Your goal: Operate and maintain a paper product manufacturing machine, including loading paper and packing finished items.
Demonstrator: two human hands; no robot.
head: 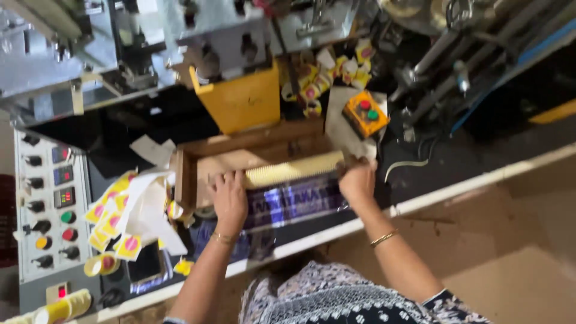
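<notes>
A grey control panel (51, 210) with knobs and coloured buttons is sitting at the left. A yellow chute (240, 102) is hanging from the machine, and an orange button box (365, 114) is lying near scattered yellow packets (114, 222).

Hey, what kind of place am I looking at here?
Likely a small factory packing station: a grey control panel with knobs and coloured buttons, a yellow metal chute, and both hands pressing a long pale-yellow row of stacked pieces.

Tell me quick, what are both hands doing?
Left hand: closed on one end of the long pale yellow ridged stack.
Right hand: closed on its other end.
</notes>
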